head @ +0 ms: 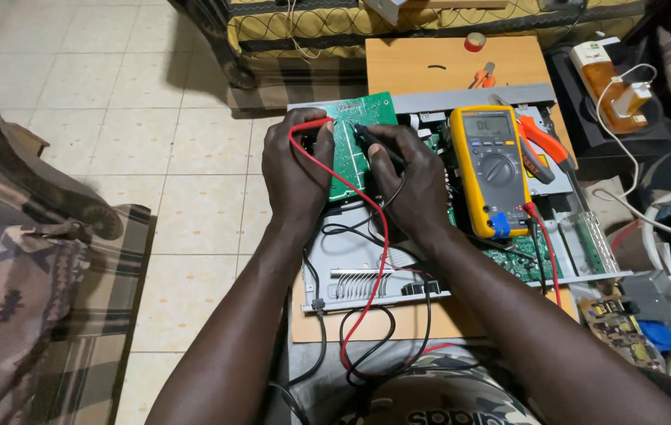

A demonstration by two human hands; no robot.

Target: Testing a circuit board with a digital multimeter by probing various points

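Head view: on the wooden table [430, 67], an opened grey chassis [398, 275] carries a green circuit board [351, 142] near its far-left corner, a yellow multimeter [493, 169] alongside. Left hand [298, 169] is clamped on the red probe [310, 126], right hand [413, 177] on the black probe [375, 142], both tips touching the board: probing step, calling for steady contact.

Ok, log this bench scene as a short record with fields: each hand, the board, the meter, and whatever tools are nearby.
left hand: holds red probe against the board
right hand: holds black probe on the board
board: green circuit board, tilted up over an opened grey chassis
meter: yellow multimeter, lying on the chassis, display lit
nearby: orange-handled pliers right of the meter
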